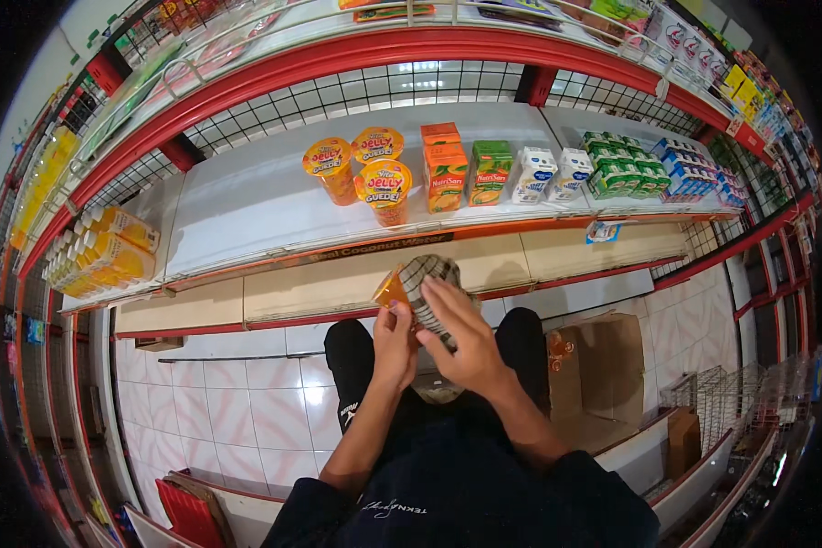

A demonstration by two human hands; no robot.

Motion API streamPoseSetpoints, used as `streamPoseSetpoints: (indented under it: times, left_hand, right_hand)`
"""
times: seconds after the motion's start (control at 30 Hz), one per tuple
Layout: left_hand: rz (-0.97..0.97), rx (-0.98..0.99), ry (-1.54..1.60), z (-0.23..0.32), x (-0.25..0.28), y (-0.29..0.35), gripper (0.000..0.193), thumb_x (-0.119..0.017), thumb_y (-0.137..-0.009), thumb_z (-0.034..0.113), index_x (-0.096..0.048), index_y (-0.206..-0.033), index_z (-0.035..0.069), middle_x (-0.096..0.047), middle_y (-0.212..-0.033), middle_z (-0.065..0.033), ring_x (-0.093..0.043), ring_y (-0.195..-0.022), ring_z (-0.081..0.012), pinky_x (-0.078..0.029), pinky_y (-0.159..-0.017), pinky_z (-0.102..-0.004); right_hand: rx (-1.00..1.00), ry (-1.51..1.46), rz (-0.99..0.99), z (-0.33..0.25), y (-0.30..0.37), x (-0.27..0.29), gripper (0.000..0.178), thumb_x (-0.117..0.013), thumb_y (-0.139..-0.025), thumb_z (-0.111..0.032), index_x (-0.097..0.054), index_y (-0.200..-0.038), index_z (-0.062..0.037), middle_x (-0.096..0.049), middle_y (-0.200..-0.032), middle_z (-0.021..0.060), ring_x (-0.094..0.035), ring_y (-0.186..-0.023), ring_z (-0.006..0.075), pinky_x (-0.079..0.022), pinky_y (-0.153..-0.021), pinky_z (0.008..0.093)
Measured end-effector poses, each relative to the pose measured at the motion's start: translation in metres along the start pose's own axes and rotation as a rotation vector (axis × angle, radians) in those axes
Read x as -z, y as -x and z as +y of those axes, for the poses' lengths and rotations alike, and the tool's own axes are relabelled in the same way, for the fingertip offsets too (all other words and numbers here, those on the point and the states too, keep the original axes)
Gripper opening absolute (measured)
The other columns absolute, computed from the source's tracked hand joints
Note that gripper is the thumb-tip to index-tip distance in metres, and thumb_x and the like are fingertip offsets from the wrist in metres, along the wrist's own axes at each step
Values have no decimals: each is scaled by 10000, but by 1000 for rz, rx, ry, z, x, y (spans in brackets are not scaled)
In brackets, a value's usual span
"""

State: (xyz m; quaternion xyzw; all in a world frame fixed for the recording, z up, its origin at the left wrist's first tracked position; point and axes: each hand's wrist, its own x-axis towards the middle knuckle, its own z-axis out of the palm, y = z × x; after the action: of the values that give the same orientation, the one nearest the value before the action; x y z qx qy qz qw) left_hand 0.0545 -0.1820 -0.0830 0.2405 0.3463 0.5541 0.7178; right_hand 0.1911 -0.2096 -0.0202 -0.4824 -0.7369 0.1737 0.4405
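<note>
In front of my chest, my left hand (pixel 395 343) grips an orange jelly cup (pixel 391 290), which is tilted with its end to the upper left. A checkered cloth (pixel 420 271) is bunched against the cup's right side. My right hand (pixel 461 333) holds this cloth, its fingers extended over it and the thumb lower down. Cloth and fingers hide part of the cup. Ahead on the white shelf (pixel 247 201) stand several jelly cups (pixel 383 189) of the same kind with orange printed lids.
Right of the cups stand orange juice cartons (pixel 446 180), a green carton (pixel 490 173), white cartons (pixel 533 175) and green multipacks (pixel 623 166). Yellow bottles (pixel 110 260) fill the shelf's left end. An open cardboard box (pixel 603 374) with jelly cups sits on the floor by my right knee.
</note>
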Motion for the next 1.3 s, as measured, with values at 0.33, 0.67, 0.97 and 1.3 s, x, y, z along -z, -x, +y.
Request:
streamPoseSetpoints:
  times: [0.33, 0.67, 0.97, 1.3]
  left_hand:
    - [-129, -44, 142, 19, -8, -2, 470, -551, -982, 276, -395, -1379, 79, -574, -1162, -53, -584, -1018, -157, -479, -878, -286]
    - [-156, -229, -282, 11, 11, 9, 627, -793, -789, 373, -493, -1197, 3, -621, -1073, -54, -600, -899, -115, -493, -767, -248]
    - [-275, -376, -801, 40, 5, 11, 627, -800, -664, 161, -539, -1211, -2, -632, -1083, -136, -618, -989, -217, -492, -862, -342]
    - [-245, -344, -712, 49, 3, 16, 736, -844, -632, 48, -476, -1268, 10, -611, -1096, -103, -614, -976, -190, -505, -872, -315]
  right_hand:
    - [-106, -301, -10, 11, 6, -18, 572, -612, -882, -134, -431, -1412, -19, -286, -1506, 268, -320, -1389, 390, -268, -1120, 410]
    - [-112, -389, 174, 23, 22, -26, 450, -498, -880, 0, -527, -1329, 8, -455, -1392, 280, -483, -1278, 360, -420, -1011, 392]
    - [195, -143, -114, -4, 6, 2, 370, -654, -836, -141, -661, -1205, -114, -518, -1387, 127, -429, -1321, 378, -335, -1078, 524]
    - [-50, -334, 74, 2, 9, -12, 353, -567, -928, -123, -592, -1253, 12, -525, -1341, 238, -543, -1221, 341, -412, -1026, 388]
